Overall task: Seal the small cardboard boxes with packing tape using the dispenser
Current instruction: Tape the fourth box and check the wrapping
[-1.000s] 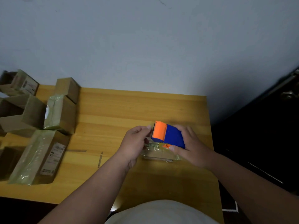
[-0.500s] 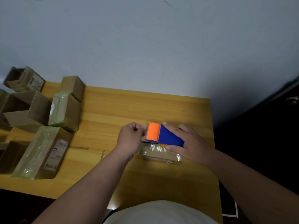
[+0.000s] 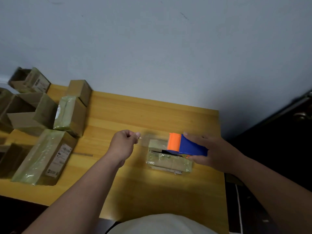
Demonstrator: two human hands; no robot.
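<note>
Cardboard boxes [image 3: 42, 154] crowded the frame's left edge on the wooden table [image 3: 128, 112]. At centre, the left hand [image 3: 124, 143] pinched the tape end [image 3: 141, 137]. Right of centre lay the small box [image 3: 168, 162], under the dispenser [image 3: 187, 145] gripped by the right hand [image 3: 214, 153].

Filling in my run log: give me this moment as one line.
step: pulling tape | left hand: pinches tape end | right hand: holds dispenser over small box | box: on table
</note>
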